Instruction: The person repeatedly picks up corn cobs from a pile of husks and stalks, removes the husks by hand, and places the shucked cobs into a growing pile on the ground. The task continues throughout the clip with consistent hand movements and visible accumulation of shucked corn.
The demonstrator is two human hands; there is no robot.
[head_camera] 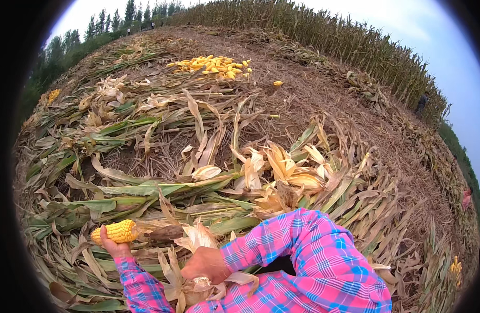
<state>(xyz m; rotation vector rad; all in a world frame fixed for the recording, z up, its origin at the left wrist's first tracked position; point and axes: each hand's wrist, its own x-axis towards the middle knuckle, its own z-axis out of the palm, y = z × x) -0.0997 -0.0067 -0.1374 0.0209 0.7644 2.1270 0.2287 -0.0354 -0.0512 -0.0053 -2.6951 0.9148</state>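
Observation:
My left hand (117, 247), in a pink and blue plaid sleeve, grips a bare yellow corn cob (119, 231) at the lower left, above the cut stalks. Near the bottom centre, my right hand (207, 266) is closed on pale dry corn husks (199, 291), which spread out above and below the fist. The palm side and fingertips of that hand are hidden. Empty-looking open husks (283, 164) lie beyond my right forearm.
Flattened corn stalks and leaves (146, 189) cover the ground around me. Farther ahead lies a heap of yellow cobs (214, 65), with one loose cob (278, 83) beside it. Standing corn (322, 35) lines the upper right, where a person (422, 102) is near its edge.

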